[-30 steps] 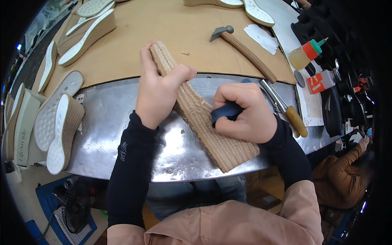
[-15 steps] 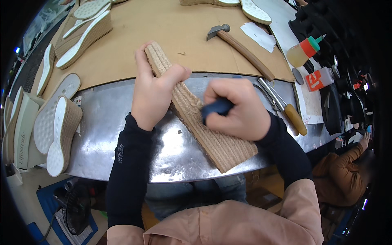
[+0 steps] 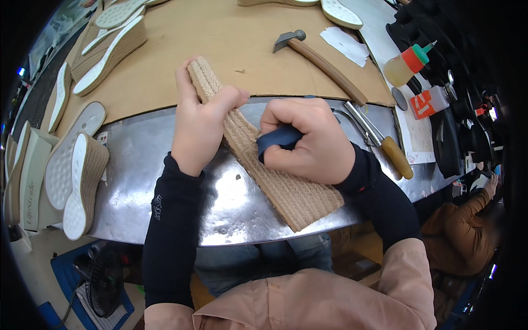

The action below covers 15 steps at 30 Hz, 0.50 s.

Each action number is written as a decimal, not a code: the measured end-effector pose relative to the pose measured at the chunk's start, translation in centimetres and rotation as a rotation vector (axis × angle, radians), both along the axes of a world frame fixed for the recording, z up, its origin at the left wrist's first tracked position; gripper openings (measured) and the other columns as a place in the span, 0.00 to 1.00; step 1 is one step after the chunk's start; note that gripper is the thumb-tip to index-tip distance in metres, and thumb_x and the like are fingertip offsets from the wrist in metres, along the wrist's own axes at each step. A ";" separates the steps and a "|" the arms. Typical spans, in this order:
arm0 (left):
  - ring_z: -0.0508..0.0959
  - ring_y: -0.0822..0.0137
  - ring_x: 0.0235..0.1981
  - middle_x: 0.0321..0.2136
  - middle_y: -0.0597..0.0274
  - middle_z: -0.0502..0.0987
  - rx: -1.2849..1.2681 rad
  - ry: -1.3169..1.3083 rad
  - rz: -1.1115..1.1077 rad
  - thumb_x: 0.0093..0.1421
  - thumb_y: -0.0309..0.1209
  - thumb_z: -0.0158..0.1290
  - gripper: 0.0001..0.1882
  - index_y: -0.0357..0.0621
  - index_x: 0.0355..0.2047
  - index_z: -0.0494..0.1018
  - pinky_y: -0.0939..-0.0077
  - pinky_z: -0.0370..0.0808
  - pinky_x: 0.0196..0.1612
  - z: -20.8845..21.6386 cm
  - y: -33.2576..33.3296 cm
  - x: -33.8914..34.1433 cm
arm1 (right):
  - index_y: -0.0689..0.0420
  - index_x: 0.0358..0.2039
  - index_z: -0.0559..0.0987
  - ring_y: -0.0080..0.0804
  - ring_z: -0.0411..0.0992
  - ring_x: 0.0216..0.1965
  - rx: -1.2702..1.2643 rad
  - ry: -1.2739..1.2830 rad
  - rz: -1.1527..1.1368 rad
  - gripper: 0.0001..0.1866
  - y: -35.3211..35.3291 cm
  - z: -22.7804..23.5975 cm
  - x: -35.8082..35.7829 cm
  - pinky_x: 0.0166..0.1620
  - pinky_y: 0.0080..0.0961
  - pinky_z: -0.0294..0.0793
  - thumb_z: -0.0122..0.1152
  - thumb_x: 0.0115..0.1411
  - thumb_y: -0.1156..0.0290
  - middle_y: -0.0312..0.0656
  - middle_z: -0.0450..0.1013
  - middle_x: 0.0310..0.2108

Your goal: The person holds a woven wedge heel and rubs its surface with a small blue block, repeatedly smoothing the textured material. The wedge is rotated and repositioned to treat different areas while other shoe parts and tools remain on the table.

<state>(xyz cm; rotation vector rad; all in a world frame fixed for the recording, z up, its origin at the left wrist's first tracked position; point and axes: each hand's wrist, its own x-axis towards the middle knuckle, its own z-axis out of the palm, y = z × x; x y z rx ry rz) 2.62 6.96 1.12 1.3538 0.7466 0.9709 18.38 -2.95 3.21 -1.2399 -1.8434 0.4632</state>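
Observation:
A wedge shoe sole [image 3: 283,190] covered in braided tan jute lies slanted over the metal bench, its thin end pointing away from me to the left. My left hand [image 3: 203,121] grips that thin end, thumb on one side and fingers round the other. In my right hand [image 3: 311,140] is a dark blue band-like piece [image 3: 279,137], pinched in curled fingers and pressed to the braided side near the sole's middle. What exactly this blue piece is, and how much of it sits inside the fist, cannot be made out.
Cardboard [image 3: 220,33] covers the far bench, with a hammer [image 3: 324,66] on it. A wooden-handled metal tool [image 3: 393,157] lies right of my right hand, near a glue bottle [image 3: 404,69]. More wedge soles [image 3: 82,187] stand at the left. A person [image 3: 462,236] sits at far right.
Both hands and the sole have shifted slightly left in view. My right hand's blue piece, blurred before, is now sharper and slightly farther up the braided side.

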 end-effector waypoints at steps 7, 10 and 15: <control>0.74 0.70 0.28 0.28 0.59 0.72 -0.054 -0.031 0.007 0.50 0.25 0.55 0.32 0.34 0.53 0.53 0.78 0.72 0.34 0.3 -0.4 0.0 | 0.60 0.19 0.68 0.34 0.62 0.16 0.007 -0.013 -0.030 0.08 0.3 0.5 -0.5 0.23 0.22 0.62 0.59 0.37 0.79 0.39 0.62 0.14; 0.74 0.70 0.28 0.29 0.59 0.72 -0.061 -0.043 0.006 0.50 0.25 0.55 0.33 0.34 0.54 0.53 0.78 0.72 0.34 0.4 -0.3 0.0 | 0.60 0.20 0.68 0.34 0.63 0.18 -0.090 -0.042 -0.009 0.08 -0.1 0.7 -0.3 0.24 0.23 0.63 0.59 0.38 0.79 0.41 0.63 0.16; 0.74 0.70 0.29 0.29 0.58 0.71 -0.057 -0.003 0.026 0.50 0.25 0.55 0.34 0.34 0.55 0.51 0.78 0.72 0.35 0.4 -0.3 0.0 | 0.60 0.18 0.67 0.34 0.62 0.17 -0.008 -0.035 -0.036 0.08 0.2 0.3 -0.6 0.23 0.24 0.62 0.59 0.39 0.79 0.40 0.62 0.16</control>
